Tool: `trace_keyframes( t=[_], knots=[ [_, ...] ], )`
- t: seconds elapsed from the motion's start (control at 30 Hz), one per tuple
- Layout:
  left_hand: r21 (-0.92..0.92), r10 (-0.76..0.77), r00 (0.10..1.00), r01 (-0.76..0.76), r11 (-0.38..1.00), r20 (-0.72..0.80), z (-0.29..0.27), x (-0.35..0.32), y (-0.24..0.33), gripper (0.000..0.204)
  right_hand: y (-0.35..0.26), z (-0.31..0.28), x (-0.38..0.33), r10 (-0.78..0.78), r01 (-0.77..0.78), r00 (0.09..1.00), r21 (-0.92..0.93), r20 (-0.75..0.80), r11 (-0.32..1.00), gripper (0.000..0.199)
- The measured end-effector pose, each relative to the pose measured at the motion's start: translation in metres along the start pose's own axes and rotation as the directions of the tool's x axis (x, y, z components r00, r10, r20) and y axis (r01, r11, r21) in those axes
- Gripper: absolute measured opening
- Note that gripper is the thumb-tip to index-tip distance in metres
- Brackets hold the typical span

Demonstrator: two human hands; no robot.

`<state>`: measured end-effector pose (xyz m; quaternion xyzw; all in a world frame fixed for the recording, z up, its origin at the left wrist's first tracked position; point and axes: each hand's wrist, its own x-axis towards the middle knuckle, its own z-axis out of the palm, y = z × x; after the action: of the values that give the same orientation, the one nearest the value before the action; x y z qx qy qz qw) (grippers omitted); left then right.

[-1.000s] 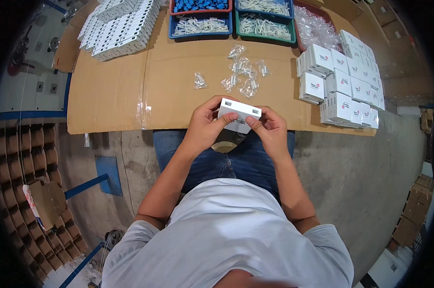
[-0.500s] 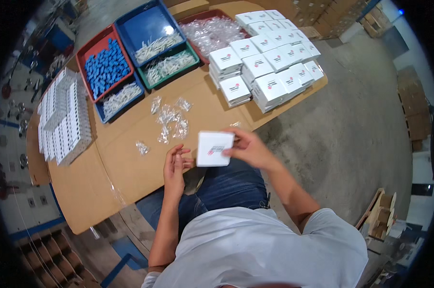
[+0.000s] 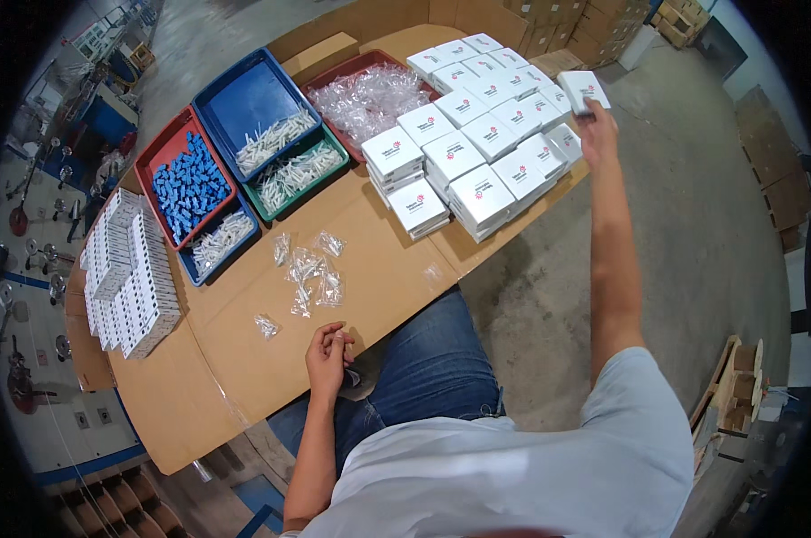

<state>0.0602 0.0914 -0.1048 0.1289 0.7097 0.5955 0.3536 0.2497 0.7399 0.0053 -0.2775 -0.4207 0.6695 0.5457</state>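
Observation:
My right hand [image 3: 597,130] is stretched out to the far right, closed on the near edge of a flat white square box [image 3: 583,88]. That box is at the right-hand edge of the stacked white boxes [image 3: 490,136]; whether it rests on them I cannot tell. My left hand [image 3: 327,355] is at the table's front edge, its fingers curled together with nothing visible in them. Nearest to it on the cardboard-covered table [image 3: 231,345] lies a small clear bag of white parts [image 3: 266,325]. Several similar bags [image 3: 309,269] lie in a loose group farther off.
Trays stand at the back left: a red one with blue pieces [image 3: 188,184], blue [image 3: 251,82] and green [image 3: 320,184] ones with white plugs. A red tray [image 3: 320,88] holds clear plastic bags. White blocks [image 3: 132,278] are stacked at the left. Cartons [image 3: 558,27] stand behind.
My right hand has carried the white box from in front of me to the far right side of the stacks. My left hand has stayed near the table edge, its fingers now more curled.

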Motion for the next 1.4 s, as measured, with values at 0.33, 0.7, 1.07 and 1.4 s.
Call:
trace_keyframes(
  t=[0.33, 0.7, 1.07, 1.4],
  knots=[
    [-0.030, -0.033, 0.994, 0.030, 0.999, -0.105, -0.004, 0.002, 0.008, 0.026, 0.035, 0.019, 0.138, 0.066, -0.066, 0.998, -0.313, -0.011, 0.947, 0.052],
    [-0.043, -0.063, 0.986, 0.057, 0.997, -0.157, 0.000, 0.004, 0.007, 0.025, 0.054, 0.012, 0.196, 0.025, 0.007, 0.999, -0.783, 0.029, 0.621, 0.061],
    [-0.029, -0.059, 0.986, 0.055, 0.998, -0.158, 0.000, 0.009, 0.005, 0.025, 0.074, -0.012, 0.208, -0.046, 0.196, 0.979, -0.846, 0.200, 0.495, 0.051],
    [-0.029, -0.069, 0.981, 0.064, 0.998, -0.184, 0.000, 0.001, 0.006, 0.024, 0.084, -0.002, 0.188, -0.008, 0.178, 0.982, -0.911, 0.188, 0.373, 0.050]
  ],
)
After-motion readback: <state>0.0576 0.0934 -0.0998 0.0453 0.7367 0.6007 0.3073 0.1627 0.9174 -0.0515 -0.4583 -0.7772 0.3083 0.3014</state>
